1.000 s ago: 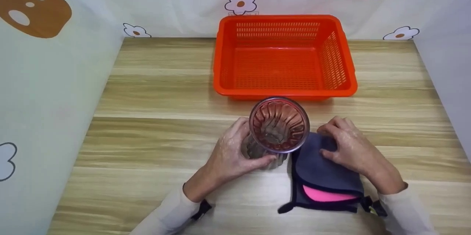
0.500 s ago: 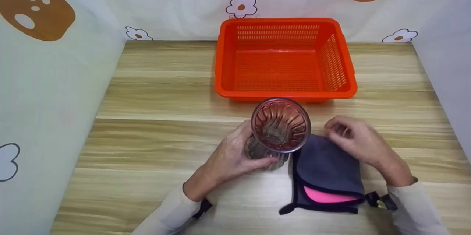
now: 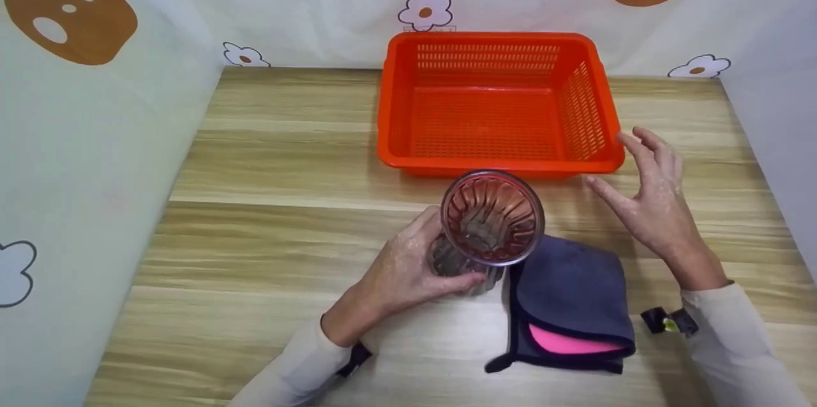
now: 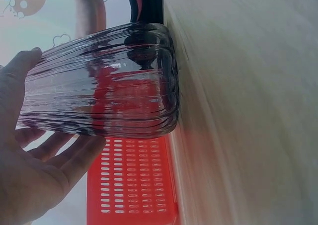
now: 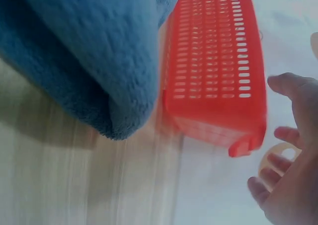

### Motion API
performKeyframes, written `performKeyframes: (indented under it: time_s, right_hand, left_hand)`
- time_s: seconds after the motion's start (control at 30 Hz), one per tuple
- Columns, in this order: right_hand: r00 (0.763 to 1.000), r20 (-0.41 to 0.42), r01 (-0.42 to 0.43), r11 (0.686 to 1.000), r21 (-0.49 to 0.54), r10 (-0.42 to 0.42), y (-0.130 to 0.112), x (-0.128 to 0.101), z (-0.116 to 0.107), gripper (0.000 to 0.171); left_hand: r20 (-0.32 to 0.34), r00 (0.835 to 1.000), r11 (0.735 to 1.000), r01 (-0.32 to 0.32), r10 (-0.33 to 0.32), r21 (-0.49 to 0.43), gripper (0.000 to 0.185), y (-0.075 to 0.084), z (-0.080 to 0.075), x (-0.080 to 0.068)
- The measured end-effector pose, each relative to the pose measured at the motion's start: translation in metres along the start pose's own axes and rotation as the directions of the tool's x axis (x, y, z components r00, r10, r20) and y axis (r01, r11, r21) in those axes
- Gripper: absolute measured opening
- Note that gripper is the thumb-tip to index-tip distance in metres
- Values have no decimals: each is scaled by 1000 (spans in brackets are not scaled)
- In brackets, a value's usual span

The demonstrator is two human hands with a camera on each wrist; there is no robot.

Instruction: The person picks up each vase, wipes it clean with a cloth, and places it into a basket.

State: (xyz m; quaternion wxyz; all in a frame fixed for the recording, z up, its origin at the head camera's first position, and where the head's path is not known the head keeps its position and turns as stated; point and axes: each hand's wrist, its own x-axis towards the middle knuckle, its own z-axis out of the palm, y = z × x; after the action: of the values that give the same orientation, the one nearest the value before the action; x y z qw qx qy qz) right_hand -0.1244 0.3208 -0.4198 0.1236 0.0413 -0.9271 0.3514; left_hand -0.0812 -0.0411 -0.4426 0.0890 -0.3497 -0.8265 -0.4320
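One wooden table (image 3: 268, 158) carries everything here, walled on three sides by pale sheeting printed with flowers and brown blobs. The largest thing on it is the orange perforated plastic basket (image 3: 498, 166), sitting at twelve o'clock against the back sheeting, with nothing visible inside it. Next in size is the folded grey cloth (image 3: 568, 292) with a dark trim and a pink inner face showing at its near edge; it lies flat at about five o'clock from the table's middle, just beside the glass and touching or nearly touching its base. The ribbed clear glass tumbler (image 3: 488, 219) stands upright on the table near the middle, at six o'clock from the basket and close to its front wall; the left wrist view shows its fluted side and its base against the wood. The left hand (image 3: 408, 266) wraps the tumbler's lower body from nine o'clock, thumb on the near side and fingers curled round the far side, gripping it. The right hand (image 3: 654, 199) hovers above the table at three o'clock from the tumbler, fingers spread and straight, holding nothing, its fingertips near the basket's front right corner and apart from the cloth. A small dark strap (image 3: 667, 321) shows at the right wrist.
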Motion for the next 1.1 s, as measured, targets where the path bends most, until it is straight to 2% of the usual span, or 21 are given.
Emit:
performKeyframes:
  time_s: [0.13,0.33,0.57,0.8,1.1]
  right_hand:
    - [992,86,-90,996,1,89,6,6,1,95]
    - [979,148,-144,989,20,139,11,10,3,99]
    - [978,157,-146,989,31,140,13,12,5,98]
    - [978,155,-145,989,34,138,12,12,6,99]
    - [982,142,-136,985,107,121,12,13,10,97]
  left_hand:
    - [2,1000,1000,11,-11,3,84,-1,2,0]
    - [-2,1000,1000,6,-6,12,81,-1,4,-1]
    - [-20,1000,1000,-2,2,4,80,-2,5,-1]
    - [-42,999,1000,16,-17,-17,90,0,11,-4]
    - [-43,999,999,31,-32,-40,95,0,15,-1]
